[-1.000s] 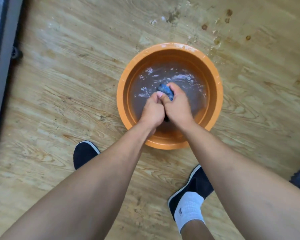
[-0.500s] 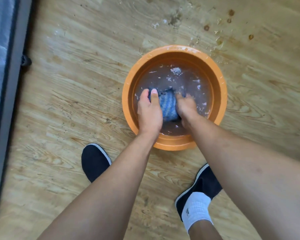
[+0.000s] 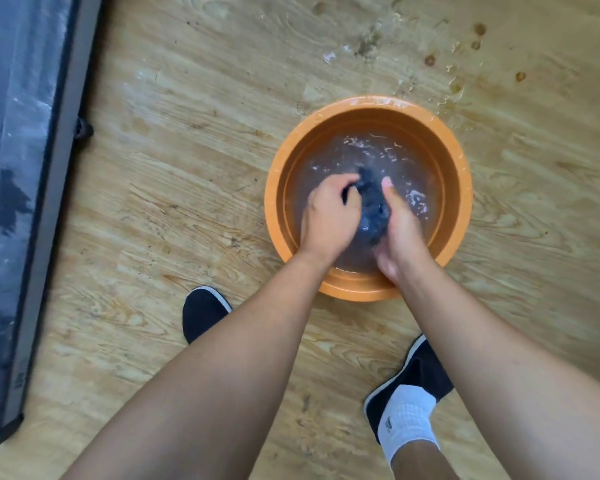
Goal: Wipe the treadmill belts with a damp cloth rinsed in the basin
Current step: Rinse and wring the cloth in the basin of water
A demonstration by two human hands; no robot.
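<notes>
Wood-grain floor filled the view, with brown spots and splashes beyond an orange basin. Murky, rippled water stood in the basin. The dark blue cloth sat bunched in the water, squeezed between both hands. The left hand had its fingers curled into the cloth's left side, gripping it. The right hand clasped the other side with its thumb lying along the cloth; its fingers were hidden underneath. A treadmill ran along the left edge, well apart from the basin, its dark belt streaked. Two black shoes stood near the basin's close side, a white sock on the right foot.
</notes>
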